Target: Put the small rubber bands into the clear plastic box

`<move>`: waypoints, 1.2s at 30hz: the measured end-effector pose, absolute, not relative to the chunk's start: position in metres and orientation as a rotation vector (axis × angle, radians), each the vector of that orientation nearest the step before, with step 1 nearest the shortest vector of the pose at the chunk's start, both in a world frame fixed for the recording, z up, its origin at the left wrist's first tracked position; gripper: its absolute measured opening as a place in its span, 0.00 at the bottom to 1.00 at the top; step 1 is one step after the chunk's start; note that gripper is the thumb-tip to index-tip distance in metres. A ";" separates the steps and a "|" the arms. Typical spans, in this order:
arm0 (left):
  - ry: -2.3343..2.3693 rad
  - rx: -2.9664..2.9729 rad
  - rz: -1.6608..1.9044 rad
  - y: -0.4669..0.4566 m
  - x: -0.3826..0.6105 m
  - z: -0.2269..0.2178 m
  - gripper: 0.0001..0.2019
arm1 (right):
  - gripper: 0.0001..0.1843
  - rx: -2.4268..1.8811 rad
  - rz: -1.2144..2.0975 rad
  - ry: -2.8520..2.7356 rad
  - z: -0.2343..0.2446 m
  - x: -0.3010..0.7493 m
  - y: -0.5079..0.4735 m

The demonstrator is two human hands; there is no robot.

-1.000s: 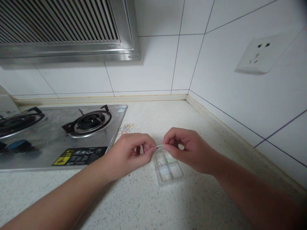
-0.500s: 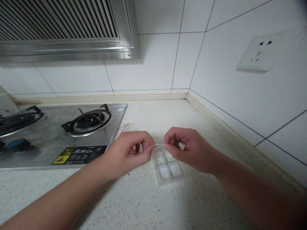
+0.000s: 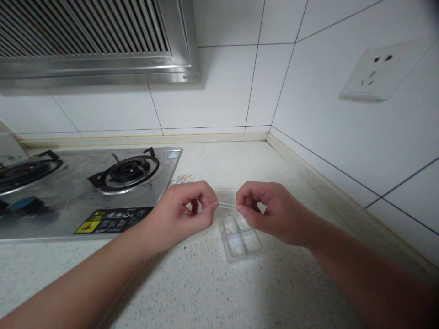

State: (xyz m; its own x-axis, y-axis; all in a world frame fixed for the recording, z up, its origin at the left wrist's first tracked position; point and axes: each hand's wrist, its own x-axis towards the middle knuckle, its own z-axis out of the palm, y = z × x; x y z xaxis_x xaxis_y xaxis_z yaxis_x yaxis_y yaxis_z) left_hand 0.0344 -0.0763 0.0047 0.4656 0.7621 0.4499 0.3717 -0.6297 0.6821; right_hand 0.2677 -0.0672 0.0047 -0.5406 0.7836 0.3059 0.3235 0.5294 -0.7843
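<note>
The clear, divided plastic box (image 3: 252, 259) sits on the speckled pale table (image 3: 206, 288), with bare surface in front of it and to its right. The table's raised back ledge (image 3: 212, 137) runs well beyond the box, and the side wall (image 3: 329, 123) slants along well to its right. Left of the box, past an open strip of table, lies the near right corner of the steel stove (image 3: 75, 187); the table's front edge is out of view. Above the box's far part, off the table, a thin, pale, whitish elastic band (image 3: 227, 204) is stretched into two close strands, smooth and slightly glossy. Its long axis runs left to right across the box, nearly level, with the right end a little lower. The left hand (image 3: 178, 208), up and to the left of the box, has thumb and forefinger pinched together on one end; the right hand (image 3: 270, 205), up and to the right of the box, pinches the other end in the same way, its fingers curled. Inside the box, a green band (image 3: 241, 225) lies in a far right compartment. Beyond the box to the left, a loose cluster of coloured bands (image 3: 185, 177) lies beside the stove, partly hidden by the left hand.
</note>
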 end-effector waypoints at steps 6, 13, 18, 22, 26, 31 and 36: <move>0.945 2.230 1.045 -0.076 0.034 0.007 0.04 | 0.03 -0.886 0.903 -2.119 0.005 0.267 -0.067; 0.922 2.231 0.998 -0.077 0.039 0.005 0.04 | 0.03 -0.852 0.933 -2.129 0.005 0.264 -0.068; 0.898 2.221 0.965 -0.076 0.038 0.000 0.03 | 0.02 -0.856 0.934 -2.092 0.005 0.263 -0.069; 0.912 2.196 0.954 -0.076 0.038 0.000 0.06 | 0.04 -0.828 0.917 -2.075 0.005 0.263 -0.069; 0.956 2.166 0.894 -0.076 0.039 0.003 0.08 | 0.03 -0.787 0.826 -2.071 0.005 0.263 -0.067; 0.922 1.996 0.811 -0.075 0.042 0.007 0.14 | 0.01 -0.713 0.672 -2.120 0.002 0.266 -0.066; 0.897 1.842 0.797 -0.072 0.044 0.006 0.16 | 0.03 -0.627 0.505 -2.215 0.000 0.267 -0.066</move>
